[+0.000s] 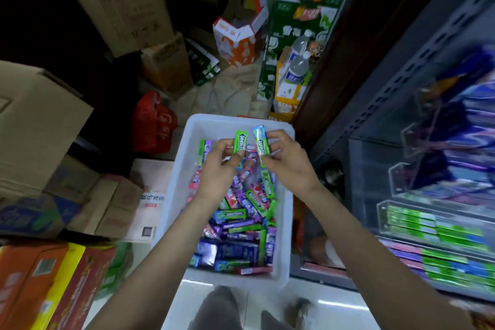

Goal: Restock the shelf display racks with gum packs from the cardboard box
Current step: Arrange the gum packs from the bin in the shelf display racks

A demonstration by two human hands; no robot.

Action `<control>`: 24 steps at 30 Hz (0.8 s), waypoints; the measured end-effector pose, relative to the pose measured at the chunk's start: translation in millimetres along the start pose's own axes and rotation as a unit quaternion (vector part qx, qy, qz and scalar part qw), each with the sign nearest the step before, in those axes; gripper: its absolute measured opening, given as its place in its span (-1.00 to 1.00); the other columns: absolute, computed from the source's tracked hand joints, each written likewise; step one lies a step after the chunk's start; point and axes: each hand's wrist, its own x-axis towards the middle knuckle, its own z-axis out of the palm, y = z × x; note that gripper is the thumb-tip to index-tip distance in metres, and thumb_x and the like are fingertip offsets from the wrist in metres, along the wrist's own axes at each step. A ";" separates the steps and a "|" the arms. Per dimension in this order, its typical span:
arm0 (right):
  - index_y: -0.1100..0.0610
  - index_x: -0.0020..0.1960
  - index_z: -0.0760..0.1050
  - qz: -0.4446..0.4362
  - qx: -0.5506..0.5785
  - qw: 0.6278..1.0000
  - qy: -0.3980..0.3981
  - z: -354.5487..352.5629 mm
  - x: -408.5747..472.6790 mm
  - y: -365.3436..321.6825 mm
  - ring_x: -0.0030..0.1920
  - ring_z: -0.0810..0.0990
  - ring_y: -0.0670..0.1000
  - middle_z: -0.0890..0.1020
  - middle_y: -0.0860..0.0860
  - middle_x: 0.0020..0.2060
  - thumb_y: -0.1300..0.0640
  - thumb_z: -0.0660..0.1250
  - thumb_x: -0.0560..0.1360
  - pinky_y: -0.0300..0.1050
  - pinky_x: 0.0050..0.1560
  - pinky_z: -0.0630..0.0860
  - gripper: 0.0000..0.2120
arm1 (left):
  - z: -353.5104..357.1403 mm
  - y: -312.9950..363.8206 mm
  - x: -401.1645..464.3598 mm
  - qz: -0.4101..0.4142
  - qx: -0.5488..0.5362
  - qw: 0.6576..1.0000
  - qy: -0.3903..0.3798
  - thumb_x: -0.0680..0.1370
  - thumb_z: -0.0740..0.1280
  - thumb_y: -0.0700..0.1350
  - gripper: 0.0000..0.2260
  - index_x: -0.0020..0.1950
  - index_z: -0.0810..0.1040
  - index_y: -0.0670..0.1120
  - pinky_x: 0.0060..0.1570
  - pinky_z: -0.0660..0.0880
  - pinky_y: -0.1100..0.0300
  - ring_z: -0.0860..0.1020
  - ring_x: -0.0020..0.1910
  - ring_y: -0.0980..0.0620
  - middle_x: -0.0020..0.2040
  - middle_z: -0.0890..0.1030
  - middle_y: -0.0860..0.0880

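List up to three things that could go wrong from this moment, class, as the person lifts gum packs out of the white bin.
1. The left hand pinches a green gum pack by its lower end only; it could slip back into the white plastic bin.
2. The right hand holds its green-and-blue gum pack close beside the other; they could knock together.
3. The clear plastic display racks look blurred, so a pack might land in the wrong slot.

Green gum pack (240, 140) upright, pinched in left hand (218, 169) above bin. 2nd green pack w/ blue top (261, 143) tilted slightly, gripped by right hand (288, 162), just beside the 1st. Below: white plastic bin (175, 195) w/ loose pile of gum packs (238, 233), green, purple, blue, red. Display racks (428, 236) at right hold stacked green packs, blurred.
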 end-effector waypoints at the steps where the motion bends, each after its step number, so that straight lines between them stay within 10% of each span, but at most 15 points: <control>1: 0.11 0.17 0.43 -0.017 -0.010 1.000 0.005 -15.2 -13.8 -4.2 -0.31 0.52 -0.19 0.50 -0.13 -0.28 0.29 0.34 0.45 -0.20 -0.19 0.46 -0.68 | 11.8 8.9 -12.1 0.021 -0.003 1.000 -0.001 0.55 0.28 -0.28 -0.87 -0.03 0.51 -0.06 -0.06 0.49 0.19 0.57 -0.10 -0.03 -0.10 0.61 -0.22; 11: 0.11 0.03 0.57 -0.089 -0.085 0.987 0.105 -176.0 -156.6 20.4 -0.29 0.49 -0.32 0.56 -0.19 -0.28 0.24 0.40 0.46 -0.45 -0.25 0.36 -0.84 | 158.5 56.3 -122.9 0.127 -0.001 0.992 -0.025 0.52 0.32 -0.31 -0.79 -0.06 0.47 0.01 -0.19 0.43 0.35 0.53 -0.28 0.32 -0.25 0.59 0.03; 17: 0.12 0.08 0.60 -0.050 -0.139 0.979 0.140 -249.2 -198.2 70.0 -0.17 0.54 -0.10 0.57 -0.01 -0.12 0.23 0.41 0.46 -0.52 -0.17 0.38 -0.80 | 210.7 54.9 -148.4 0.135 0.082 0.986 -0.045 0.54 0.35 -0.12 -0.85 0.09 0.49 -0.05 -0.01 0.52 0.07 0.58 -0.05 0.09 -0.07 0.62 -0.03; 24: 0.05 0.13 0.58 0.030 -0.295 0.947 0.126 -281.5 -203.7 103.8 0.00 0.59 0.09 0.60 0.02 0.06 0.13 0.33 0.53 -0.02 -0.06 0.54 -0.80 | 232.5 69.1 -161.3 0.135 0.106 0.984 -0.048 0.55 0.34 -0.14 -0.88 0.04 0.48 0.02 -0.02 0.52 0.10 0.55 -0.04 0.06 -0.07 0.59 0.05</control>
